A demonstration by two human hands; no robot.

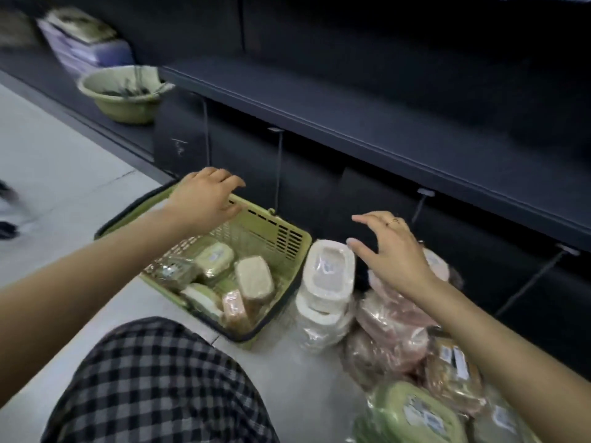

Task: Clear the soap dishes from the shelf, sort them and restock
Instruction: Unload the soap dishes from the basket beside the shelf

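A green plastic basket [281,238] stands on the floor and holds several wrapped soap dishes [256,278] in cream, green and brown. Over its far rim hovers my left hand [204,199], fingers loosely bent and holding nothing. To the right of the basket rises a stack of white soap dishes [329,276]. Beside it lie pink soap dishes [393,327], brown ones [454,372] and green ones [406,414]. My right hand [390,251], with a ring on one finger, hangs open just above the white and pink piles. The dark shelf [367,123] above carries nothing here.
A green basin [124,97] with dark items and a stack of pale boxes [83,46] sit on the lower shelf at the far left. My knee in checked cloth [153,385] fills the lower left. Metal price-tag hooks [278,167] stick out under the shelf.
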